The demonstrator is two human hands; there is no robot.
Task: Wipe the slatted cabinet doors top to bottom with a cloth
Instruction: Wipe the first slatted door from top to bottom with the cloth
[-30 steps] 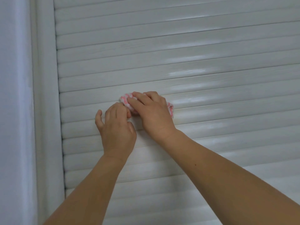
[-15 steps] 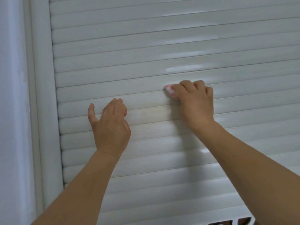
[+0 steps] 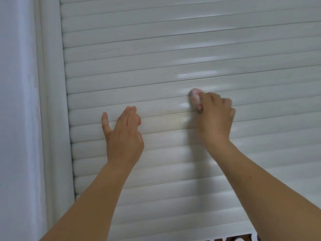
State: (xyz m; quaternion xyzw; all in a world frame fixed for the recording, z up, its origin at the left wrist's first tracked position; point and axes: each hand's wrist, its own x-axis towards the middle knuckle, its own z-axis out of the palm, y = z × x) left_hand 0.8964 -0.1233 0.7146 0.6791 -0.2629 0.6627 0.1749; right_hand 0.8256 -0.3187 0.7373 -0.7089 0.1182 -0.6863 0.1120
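Here the right hand (image 3: 214,119) is squeezing a small pink and white cloth (image 3: 196,98) against the white slatted cabinet door (image 3: 156,58). The left hand (image 3: 122,134) is resting open on the slats, holding nothing.

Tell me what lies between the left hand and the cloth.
Only bare slats separate the left hand from the cloth, in the head view.

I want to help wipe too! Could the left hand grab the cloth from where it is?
Probably yes. The left hand lies open on the slats, with only bare door between it and the cloth, but the right hand grips that cloth.
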